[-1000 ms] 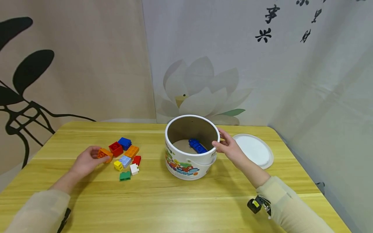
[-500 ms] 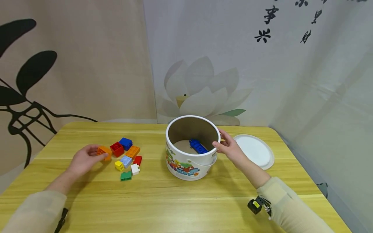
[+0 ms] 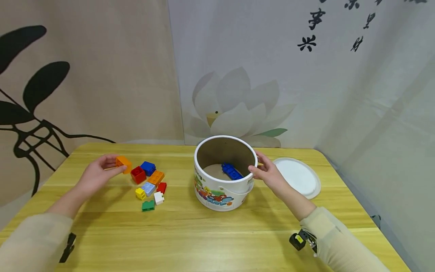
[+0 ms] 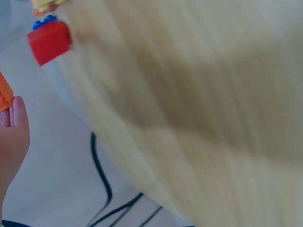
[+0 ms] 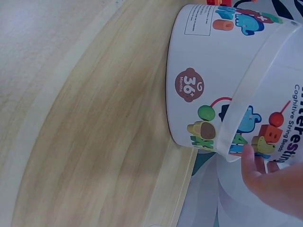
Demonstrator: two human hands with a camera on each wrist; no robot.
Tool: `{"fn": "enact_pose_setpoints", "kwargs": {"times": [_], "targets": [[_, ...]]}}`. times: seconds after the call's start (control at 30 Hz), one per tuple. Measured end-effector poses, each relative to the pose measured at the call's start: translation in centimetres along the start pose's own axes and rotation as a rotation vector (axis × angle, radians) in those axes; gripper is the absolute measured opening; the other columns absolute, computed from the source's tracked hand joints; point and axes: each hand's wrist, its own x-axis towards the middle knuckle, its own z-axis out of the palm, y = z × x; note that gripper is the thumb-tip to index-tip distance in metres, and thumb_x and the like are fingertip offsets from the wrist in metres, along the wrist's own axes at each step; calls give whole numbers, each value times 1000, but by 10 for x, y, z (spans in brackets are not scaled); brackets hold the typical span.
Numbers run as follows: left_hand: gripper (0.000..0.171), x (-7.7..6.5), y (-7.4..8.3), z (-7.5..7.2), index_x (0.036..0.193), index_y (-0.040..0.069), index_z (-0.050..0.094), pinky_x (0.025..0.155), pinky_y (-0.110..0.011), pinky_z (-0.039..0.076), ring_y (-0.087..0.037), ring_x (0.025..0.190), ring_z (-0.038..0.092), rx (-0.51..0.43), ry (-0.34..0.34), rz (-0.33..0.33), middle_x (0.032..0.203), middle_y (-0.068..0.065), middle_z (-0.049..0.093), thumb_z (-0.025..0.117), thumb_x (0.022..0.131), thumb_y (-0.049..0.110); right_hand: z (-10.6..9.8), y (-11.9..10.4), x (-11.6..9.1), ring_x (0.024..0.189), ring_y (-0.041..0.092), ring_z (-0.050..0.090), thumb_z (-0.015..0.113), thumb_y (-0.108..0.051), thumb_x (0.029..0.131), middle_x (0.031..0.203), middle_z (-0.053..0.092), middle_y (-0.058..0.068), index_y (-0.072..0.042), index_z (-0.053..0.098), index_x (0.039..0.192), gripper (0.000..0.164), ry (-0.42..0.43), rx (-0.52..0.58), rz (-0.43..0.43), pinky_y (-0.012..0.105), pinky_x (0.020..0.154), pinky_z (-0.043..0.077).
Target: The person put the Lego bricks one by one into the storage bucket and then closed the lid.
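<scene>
Orange block (image 3: pixel 124 163), aloft, left hand (image 3: pixel 96 174) pinching it

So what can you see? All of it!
table: one, wood-coloured, under the toys
backdrop: count unclear, pale, behind table
bucket: one, printed white, mid-table
blocks in bucket: count unclear, blue, bottom
disc: one, white, right of bucket
held block: one, orange, in left hand
loose blocks: eight (two red, one each blue, orange, light-blue, yellow, white, green), left of bucket
sleeves: two, cream, lower corners
wrist gear: two, black, beside sleeves
hands: two, bare, left at held block, right hand at bucket
</scene>
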Motion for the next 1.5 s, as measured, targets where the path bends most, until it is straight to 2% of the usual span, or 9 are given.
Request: {"fn": "enact_pose_setpoints", "kwargs": {"times": [0.23,0.37,0.5,0.73,0.9,1.07,1.27,1.4,1.5], "targets": [[69,8,27,-2,137,-2,36,78,-13,44,-38,119,45,-28,-14,41,131,-24,46,55,91,46,0,1,0,118,33,49,55,-17,94,144,35,21,-9,24,148,63,1,-1,6,39,92,50],[68,12,47,-2,138,0,35,77,-6,41,-34,120,45,-62,-22,74,132,-21,46,55,91,45,0,1,0,118,32,49,55,-18,94,144,36,21,-9,24,148,63,4,-5,1,35,90,51],[65,16,69,-2,138,2,36,77,-5,40,-32,119,46,-82,-22,108,132,-19,46,55,91,43,0,0,-1,116,30,50,56,-18,94,143,36,22,-8,25,147,63,3,-1,-5,31,87,51],[62,25,100,5,138,3,37,79,-3,41,-31,120,48,-146,-81,169,133,-18,46,59,91,37,1,-1,0,117,31,50,55,-17,94,143,37,22,-8,25,147,62,4,-11,0,33,88,51],[58,30,120,18,138,3,38,82,-6,43,-30,120,48,-205,-139,208,134,-18,45,59,92,30,1,0,0,117,31,50,55,-17,94,143,37,21,-8,25,147,62,7,-11,4,34,88,51],[53,33,144,36,136,3,40,89,-17,47,-30,119,50,-229,-175,230,133,-18,48,61,91,24,0,2,-1,117,32,50,55,-16,94,144,36,21,-8,24,148,63,10,-10,9,37,89,51],[48,41,163,61,131,2,45,93,-30,49,-29,112,54,-264,-223,286,125,-18,54,63,89,16,-1,2,-1,117,31,50,55,-16,94,143,36,22,-8,23,148,63,8,-13,1,33,87,52],[47,43,174,75,128,2,48,96,-40,48,-29,108,56,-262,-256,317,122,-17,56,66,87,14,0,1,-1,116,30,51,55,-17,94,144,36,22,-8,23,148,63,6,-16,-4,38,90,51],[47,42,182,83,127,3,48,96,-40,48,-29,107,57,-258,-279,326,120,-17,57,67,86,14,1,1,-1,117,31,50,54,-18,95,144,35,22,-8,23,148,63,2,-16,-6,43,93,49]]}}
